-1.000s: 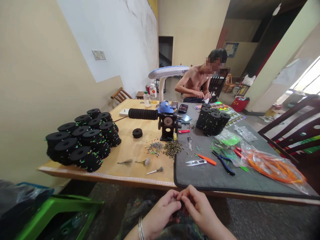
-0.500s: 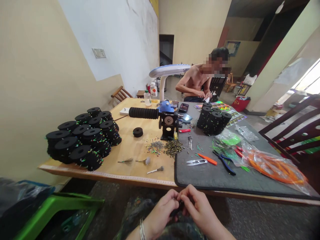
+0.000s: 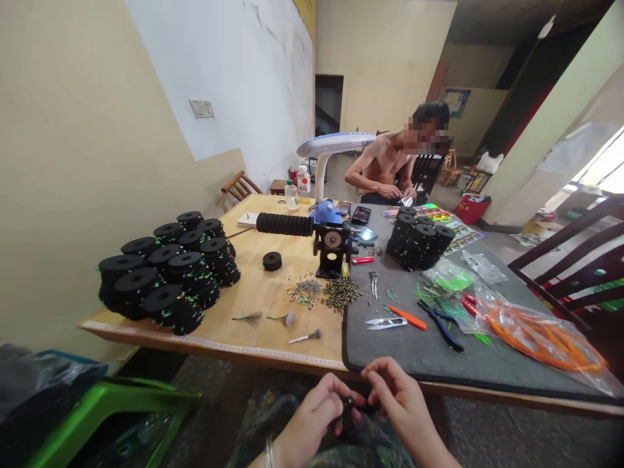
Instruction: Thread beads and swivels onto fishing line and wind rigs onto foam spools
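Dark speckled piece [image 3: 348,405]: small, down in front of the near edge of the table [image 3: 263,341], mostly hidden by fingers; its long axis I can't make out from here
Left hand [image 3: 316,416]: the nearer one, fingers curled around the piece
Right hand [image 3: 400,398]: just to the right of it, thumb and forefinger brought close together; whether they pinch anything, I can't tell
From right fingertips to piece: leftward and a little lower, a small gap between
Grey mat [image 3: 383,354]: beyond both hands, its rounded corner nearest them
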`<state>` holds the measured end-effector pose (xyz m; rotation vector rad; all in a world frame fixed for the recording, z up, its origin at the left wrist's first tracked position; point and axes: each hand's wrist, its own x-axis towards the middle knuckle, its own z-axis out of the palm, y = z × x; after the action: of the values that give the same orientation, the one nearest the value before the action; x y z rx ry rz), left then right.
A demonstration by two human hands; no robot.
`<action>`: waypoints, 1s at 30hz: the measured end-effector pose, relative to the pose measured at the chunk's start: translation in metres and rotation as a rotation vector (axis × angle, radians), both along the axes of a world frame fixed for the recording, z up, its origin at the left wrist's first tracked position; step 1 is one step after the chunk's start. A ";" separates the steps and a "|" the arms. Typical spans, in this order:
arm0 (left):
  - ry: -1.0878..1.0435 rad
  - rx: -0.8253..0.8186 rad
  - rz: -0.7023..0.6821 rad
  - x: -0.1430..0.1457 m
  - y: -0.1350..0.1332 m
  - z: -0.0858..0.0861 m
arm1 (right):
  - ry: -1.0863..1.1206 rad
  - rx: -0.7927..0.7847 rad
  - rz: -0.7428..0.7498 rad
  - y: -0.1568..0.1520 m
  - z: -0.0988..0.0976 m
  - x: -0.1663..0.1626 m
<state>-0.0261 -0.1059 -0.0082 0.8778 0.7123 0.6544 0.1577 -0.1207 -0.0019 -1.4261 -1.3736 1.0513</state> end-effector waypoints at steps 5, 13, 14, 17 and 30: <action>0.008 0.052 0.049 -0.009 0.002 0.005 | -0.287 0.155 0.010 0.021 0.009 0.006; -0.041 0.030 0.101 -0.019 0.000 0.007 | -0.670 0.181 0.148 0.063 0.028 -0.006; -0.060 0.027 0.099 -0.019 0.001 0.005 | -0.706 0.177 0.171 0.069 0.031 -0.010; -0.132 0.035 0.092 -0.019 0.003 -0.003 | -0.757 0.189 0.232 0.089 0.038 -0.025; -0.209 0.050 0.103 -0.031 0.011 -0.011 | -0.870 0.151 0.253 0.151 0.031 -0.084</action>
<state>-0.0569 -0.0944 -0.0189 0.8082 0.5580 0.8454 0.0734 0.0304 0.0288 -1.7009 -2.2371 0.4338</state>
